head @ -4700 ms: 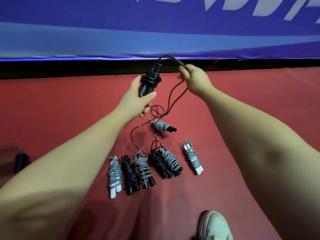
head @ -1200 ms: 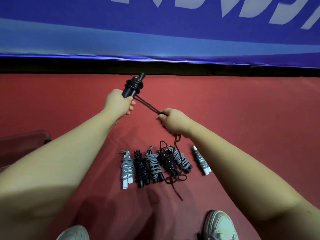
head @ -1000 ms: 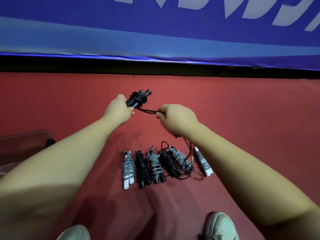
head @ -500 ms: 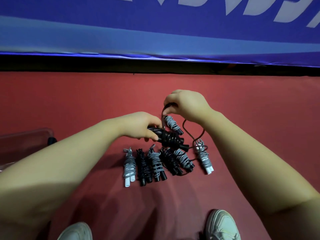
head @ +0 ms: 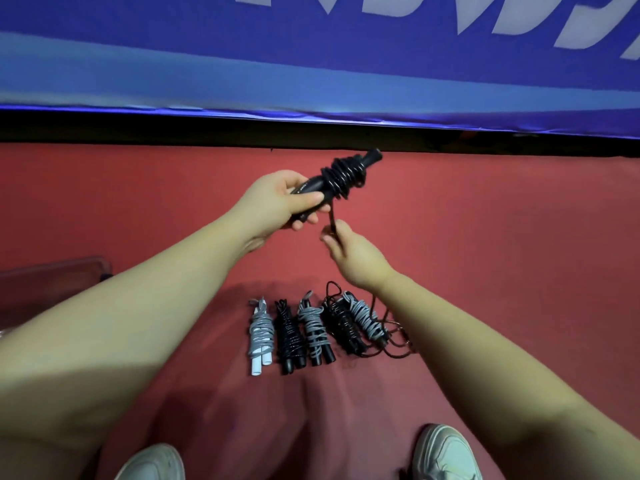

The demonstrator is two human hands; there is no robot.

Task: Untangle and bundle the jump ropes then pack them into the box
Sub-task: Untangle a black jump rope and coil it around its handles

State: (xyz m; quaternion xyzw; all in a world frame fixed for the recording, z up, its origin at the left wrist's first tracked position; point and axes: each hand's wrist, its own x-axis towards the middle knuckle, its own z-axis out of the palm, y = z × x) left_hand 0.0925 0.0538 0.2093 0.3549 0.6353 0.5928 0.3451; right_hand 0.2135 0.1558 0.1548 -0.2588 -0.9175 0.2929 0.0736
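Note:
My left hand (head: 277, 199) grips the black handles of a jump rope (head: 341, 176), held up and tilted to the upper right, with black cord coiled round their upper half. Just below, my right hand (head: 349, 252) pinches the loose black cord (head: 332, 220) that hangs from the coil. The rest of that cord trails down behind my right forearm and lies in loops on the floor (head: 394, 348). Several bundled ropes lie in a row on the red floor: a grey one with white handles (head: 260, 336), black ones (head: 289, 337) and grey-wrapped ones (head: 315, 332).
A clear plastic box (head: 52, 282) sits at the left edge, half behind my left arm. A blue banner (head: 311, 64) with a dark gap below runs across the back. My white shoes (head: 446, 452) stand at the bottom on the red floor (head: 519, 237).
My left hand has lifted the black handles up from over the row. My right hand has dropped below them and now holds the hanging cord. More coils sit on the handles than 4.7 s ago.

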